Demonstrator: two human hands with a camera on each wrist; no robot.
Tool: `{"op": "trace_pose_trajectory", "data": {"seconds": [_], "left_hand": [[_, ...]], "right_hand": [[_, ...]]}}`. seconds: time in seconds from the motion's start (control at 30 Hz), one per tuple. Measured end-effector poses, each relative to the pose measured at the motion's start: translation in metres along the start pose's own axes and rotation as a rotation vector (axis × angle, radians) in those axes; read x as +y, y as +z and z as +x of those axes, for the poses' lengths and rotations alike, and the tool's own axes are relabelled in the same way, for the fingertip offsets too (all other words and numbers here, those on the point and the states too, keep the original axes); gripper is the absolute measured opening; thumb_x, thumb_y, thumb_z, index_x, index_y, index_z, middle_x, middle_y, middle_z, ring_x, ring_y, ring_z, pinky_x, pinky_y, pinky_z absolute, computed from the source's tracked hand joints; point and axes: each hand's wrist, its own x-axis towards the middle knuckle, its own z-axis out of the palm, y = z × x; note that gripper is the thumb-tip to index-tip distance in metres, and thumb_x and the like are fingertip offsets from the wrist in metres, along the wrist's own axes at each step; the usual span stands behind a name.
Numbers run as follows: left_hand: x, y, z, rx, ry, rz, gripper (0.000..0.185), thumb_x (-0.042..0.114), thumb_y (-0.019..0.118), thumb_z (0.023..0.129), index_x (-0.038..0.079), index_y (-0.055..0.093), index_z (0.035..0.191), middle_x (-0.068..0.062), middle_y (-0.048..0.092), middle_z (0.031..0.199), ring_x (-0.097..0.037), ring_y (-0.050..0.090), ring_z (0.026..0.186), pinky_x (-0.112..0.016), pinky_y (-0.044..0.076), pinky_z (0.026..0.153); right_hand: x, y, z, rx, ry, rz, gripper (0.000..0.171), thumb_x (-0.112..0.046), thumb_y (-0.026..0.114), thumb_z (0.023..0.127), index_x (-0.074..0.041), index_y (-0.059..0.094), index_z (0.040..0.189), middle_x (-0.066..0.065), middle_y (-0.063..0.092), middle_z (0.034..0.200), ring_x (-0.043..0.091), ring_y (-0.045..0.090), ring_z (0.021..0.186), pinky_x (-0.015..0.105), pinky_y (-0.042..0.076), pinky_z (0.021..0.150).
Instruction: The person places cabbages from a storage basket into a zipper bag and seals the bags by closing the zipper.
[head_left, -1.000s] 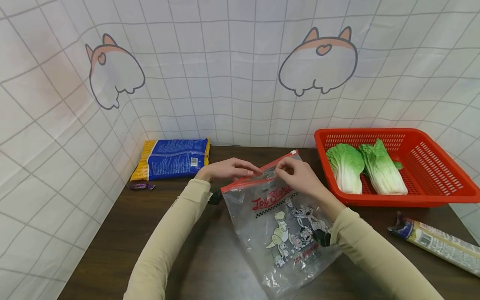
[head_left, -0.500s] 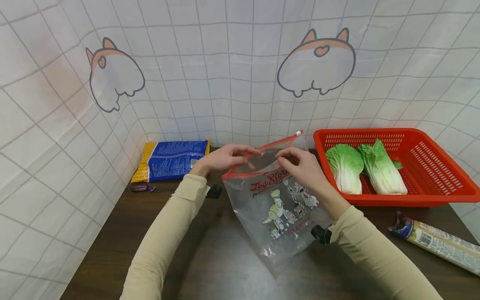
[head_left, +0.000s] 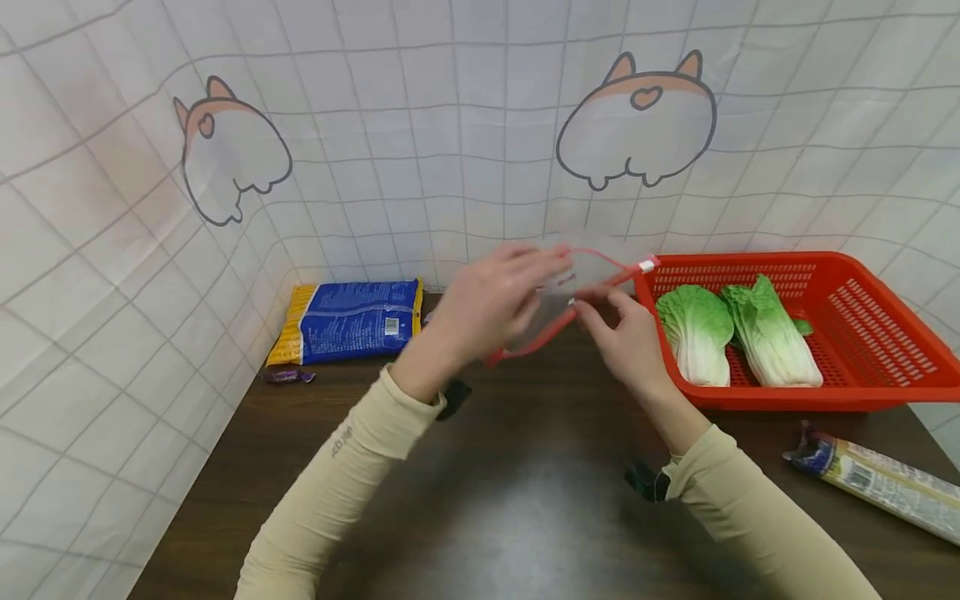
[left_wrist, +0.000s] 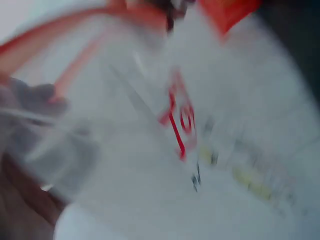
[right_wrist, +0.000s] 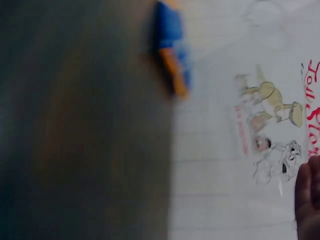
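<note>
A clear plastic zip bag with a red-edged mouth and a white slider hangs between the hands, its mouth parted. My right hand pinches the near red rim with thumb and fingertips. Across the left part of the mouth lies my left hand, blurred, its fingers stretched toward the far rim. In the left wrist view, greyish fingers show through the plastic of the bag. Red lettering and cartoon figures show on the bag in the right wrist view, beside some right-hand fingers.
A red basket with two cabbages stands at the right. Nearer lies a long printed packet. A blue and yellow package and a small purple wrapper lie at the back left.
The bag has been lifted and swung up toward the back wall, its slider end moving right to the basket. My left hand has moved right and up over the mouth; my right hand keeps its pinch.
</note>
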Motion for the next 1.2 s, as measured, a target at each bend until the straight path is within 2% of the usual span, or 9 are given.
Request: {"op": "trace_pose_trajectory", "data": {"seconds": [0.17,0.3,0.43,0.53,0.67,0.87,1.0,1.1,1.2], "left_hand": [[0.017,0.075,-0.036,-0.317,-0.018,0.021,0.046,0.01,0.06,0.092,0.019,0.059,0.137,0.002,0.051,0.145,-0.02,0.056,0.12,-0.031,0.054,0.071],[0.014,0.107,-0.052,-0.425,-0.098,0.029,0.049,0.009,0.061,0.093,0.02,0.055,0.14,0.004,0.049,0.146,-0.018,0.063,0.106,-0.031,0.053,0.064],[0.006,0.101,-0.049,-0.304,-0.193,0.066,0.05,0.0,0.061,0.091,0.017,0.057,0.138,0.002,0.054,0.142,-0.018,0.065,0.077,-0.026,0.04,0.047],[0.002,0.093,-0.042,-0.197,-0.214,0.076,0.048,-0.001,0.06,0.09,0.014,0.059,0.136,0.0,0.056,0.14,-0.017,0.057,0.06,-0.023,0.028,0.043],[0.001,0.086,-0.035,-0.154,-0.192,0.059,0.047,0.002,0.058,0.092,0.014,0.058,0.138,-0.002,0.055,0.14,-0.017,0.049,0.051,-0.022,0.023,0.043],[-0.006,0.075,-0.031,0.054,-0.242,0.201,0.052,-0.004,0.06,0.087,0.017,0.061,0.135,0.002,0.057,0.138,-0.02,0.066,0.084,-0.027,0.039,0.041],[-0.007,0.07,-0.029,0.182,-0.199,0.237,0.049,-0.003,0.059,0.087,0.015,0.063,0.133,0.001,0.056,0.14,-0.02,0.064,0.102,-0.029,0.045,0.043],[-0.005,0.07,-0.028,0.163,-0.147,0.241,0.046,0.001,0.058,0.09,0.014,0.062,0.133,0.0,0.056,0.14,-0.02,0.064,0.105,-0.028,0.046,0.044],[-0.005,0.073,-0.029,0.073,-0.152,0.238,0.045,0.004,0.06,0.091,0.014,0.06,0.135,-0.002,0.054,0.142,-0.021,0.063,0.107,-0.028,0.048,0.047]], "right_hand": [[0.038,-0.003,-0.026,-0.173,0.083,-0.297,0.021,-0.016,0.06,0.096,-0.003,0.07,0.109,0.01,0.07,0.092,0.02,0.059,0.073,0.033,0.047,0.064],[0.05,-0.006,-0.035,-0.287,0.077,-0.429,0.019,-0.007,0.06,0.09,0.003,0.072,0.101,0.012,0.07,0.088,0.019,0.056,0.067,0.035,0.048,0.064],[0.048,-0.007,-0.039,-0.306,0.074,-0.517,0.019,-0.003,0.059,0.085,0.005,0.072,0.097,0.013,0.069,0.087,0.022,0.056,0.069,0.039,0.05,0.065],[0.045,-0.003,-0.041,-0.288,0.064,-0.504,0.022,-0.007,0.06,0.088,0.003,0.069,0.106,0.011,0.065,0.086,0.023,0.056,0.072,0.041,0.05,0.066],[0.042,0.003,-0.039,-0.281,0.013,-0.446,0.026,-0.014,0.064,0.092,0.0,0.068,0.114,0.005,0.061,0.079,0.019,0.053,0.067,0.036,0.046,0.062],[0.037,0.004,-0.034,-0.266,0.042,-0.512,0.022,-0.01,0.059,0.088,0.003,0.072,0.1,0.007,0.066,0.078,0.021,0.055,0.067,0.039,0.049,0.064],[0.032,0.002,-0.03,-0.273,0.059,-0.511,0.024,-0.011,0.059,0.089,0.004,0.071,0.104,0.008,0.065,0.078,0.022,0.053,0.068,0.038,0.048,0.064],[0.029,0.001,-0.028,-0.263,0.038,-0.481,0.026,-0.011,0.061,0.089,0.003,0.068,0.11,0.006,0.061,0.075,0.021,0.051,0.066,0.035,0.045,0.061],[0.031,0.002,-0.028,-0.235,-0.006,-0.446,0.029,-0.012,0.063,0.091,0.0,0.065,0.117,0.004,0.057,0.072,0.018,0.049,0.063,0.033,0.043,0.058]]}}
